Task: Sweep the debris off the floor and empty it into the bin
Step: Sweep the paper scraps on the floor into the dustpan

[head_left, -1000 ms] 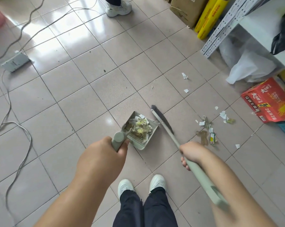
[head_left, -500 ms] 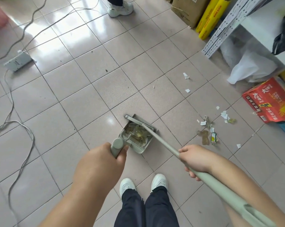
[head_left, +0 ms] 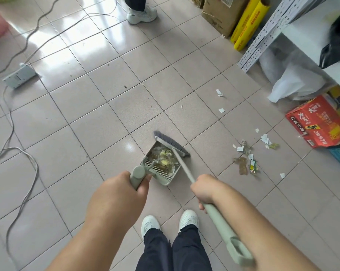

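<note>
Down at floor level, the pale green dustpan (head_left: 161, 165) sits on the beige tiled floor (head_left: 110, 122), and everything else is placed from it. The left hand (head_left: 118, 194) wraps its fingers round the dustpan's upright handle, just behind the pan. The right hand (head_left: 204, 190) is curled round the green shaft of the broom (head_left: 182, 167), close to the pan's right edge. The broom's grey bristle head lies along the pan's open far lip, touching it. Inside the pan rests a heap of yellowish and white scraps (head_left: 164, 158), held within its walls.

To the right of the dustpan, well apart from it, loose debris (head_left: 247, 157) lies scattered on the tiles: torn paper bits, a brown smear and a small wrapper. Further right stands a red carton (head_left: 319, 122), against a blue crate at the frame's edge. Two more paper bits (head_left: 220, 101) lie beyond the pan, to the far right.

Left of the dustpan, open tiles stretch to grey cables (head_left: 18, 153) and a power strip (head_left: 19, 75). Beyond it, open floor runs to another person's shoe (head_left: 141, 14). Nearer than the pan stand the sweeper's two white shoes (head_left: 169, 222).
</note>
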The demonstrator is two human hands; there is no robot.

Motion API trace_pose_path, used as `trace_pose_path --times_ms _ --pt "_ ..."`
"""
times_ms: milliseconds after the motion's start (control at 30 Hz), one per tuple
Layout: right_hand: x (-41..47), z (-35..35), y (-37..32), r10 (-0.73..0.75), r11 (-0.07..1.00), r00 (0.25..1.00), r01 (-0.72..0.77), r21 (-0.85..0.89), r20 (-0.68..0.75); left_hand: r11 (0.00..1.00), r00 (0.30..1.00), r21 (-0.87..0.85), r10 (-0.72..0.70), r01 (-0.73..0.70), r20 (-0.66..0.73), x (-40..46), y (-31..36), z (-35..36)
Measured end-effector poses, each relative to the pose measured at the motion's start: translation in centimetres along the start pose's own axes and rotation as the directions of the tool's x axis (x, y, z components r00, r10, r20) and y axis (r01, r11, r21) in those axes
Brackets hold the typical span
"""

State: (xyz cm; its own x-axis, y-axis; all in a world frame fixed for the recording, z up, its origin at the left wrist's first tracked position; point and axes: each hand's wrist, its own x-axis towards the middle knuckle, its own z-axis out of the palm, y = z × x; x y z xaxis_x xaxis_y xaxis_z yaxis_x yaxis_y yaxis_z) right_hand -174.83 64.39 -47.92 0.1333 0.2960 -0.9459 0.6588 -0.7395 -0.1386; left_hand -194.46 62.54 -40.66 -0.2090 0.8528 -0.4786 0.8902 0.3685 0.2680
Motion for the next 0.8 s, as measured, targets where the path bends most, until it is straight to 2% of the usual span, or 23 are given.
trace_pose_path --times_ms 233,333,467,567,800 --pt "-2.7 -0.4 2.9 -0.010 1.000 1.000 0.010 -0.007 0.029 0.999 1.000 -0.042 0.029 -0.029 0.002 0.2 0.9 -0.3" --pt "-3.0 -1.3 3.7 -0.057 0.997 0.998 0.056 -0.051 -0.028 0.998 0.999 -0.050 0.049 -0.050 -0.004 0.6 1.7 -0.1" --pt "-3.3 -3.2 4.1 -0.052 0.996 0.997 0.056 0.064 -0.055 0.996 0.997 -0.047 0.075 -0.075 -0.008 1.6 3.8 0.3" --pt "-2.9 -5.6 4.2 -0.049 0.987 0.996 0.060 0.148 -0.071 0.995 0.996 -0.058 0.082 -0.083 -0.017 2.3 6.2 0.7" --pt "1.2 -15.6 4.7 -0.065 0.977 0.981 0.100 0.187 -0.183 0.995 0.996 -0.042 0.087 -0.088 -0.032 5.3 14.2 1.4"
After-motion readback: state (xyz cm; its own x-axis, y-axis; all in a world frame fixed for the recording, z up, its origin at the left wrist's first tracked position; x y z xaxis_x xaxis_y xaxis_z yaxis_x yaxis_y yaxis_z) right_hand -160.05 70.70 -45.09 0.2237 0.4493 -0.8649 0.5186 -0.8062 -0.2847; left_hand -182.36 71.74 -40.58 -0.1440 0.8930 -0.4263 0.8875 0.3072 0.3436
